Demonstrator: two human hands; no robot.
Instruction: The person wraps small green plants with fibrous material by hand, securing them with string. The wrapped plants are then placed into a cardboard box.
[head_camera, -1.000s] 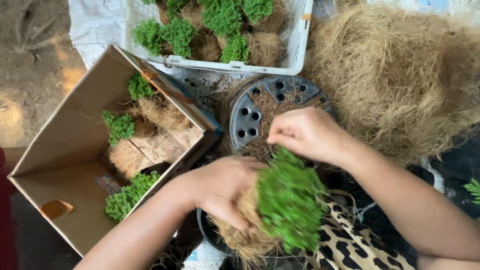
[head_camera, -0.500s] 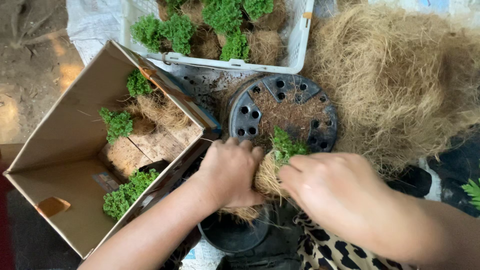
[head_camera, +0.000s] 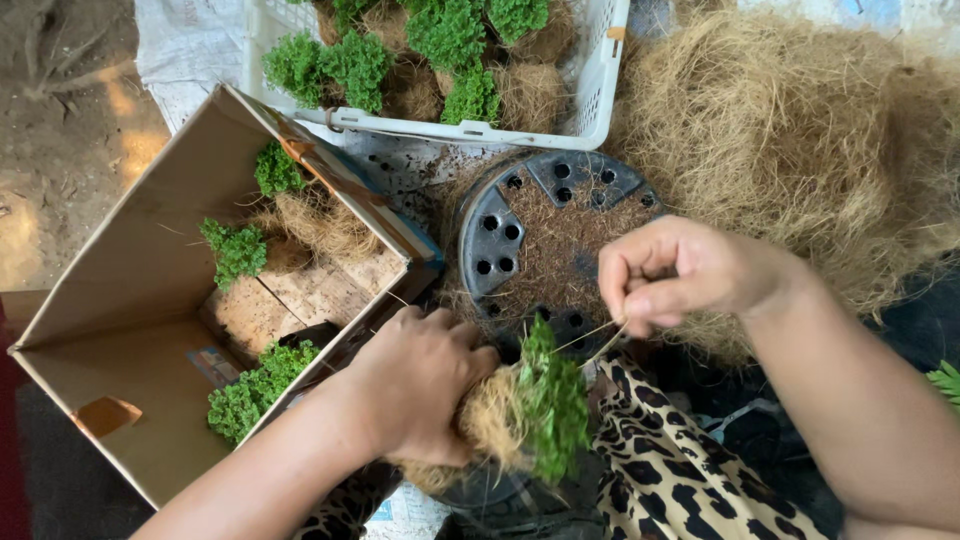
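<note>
Head view, looking down: my left hand is clenched around a fibre-wrapped bundle with a tuft of green moss-like plant, holding it at about six o'clock, just above my leopard-print fabric. My right hand, at about three o'clock from the bundle, pinches thin tan fibre strands that run taut from my fingers down to the green tuft. Behind both hands, at twelve o'clock from the bundle, lies a round black plastic tray with holes, partly covered with brown fibre. A large heap of loose tan coconut-like fibre fills the two o'clock area. At nine o'clock stands an open cardboard box holding several finished green-topped bundles. At twelve o'clock, farther off, a white plastic basket holds more of the same green-topped bundles.
</note>
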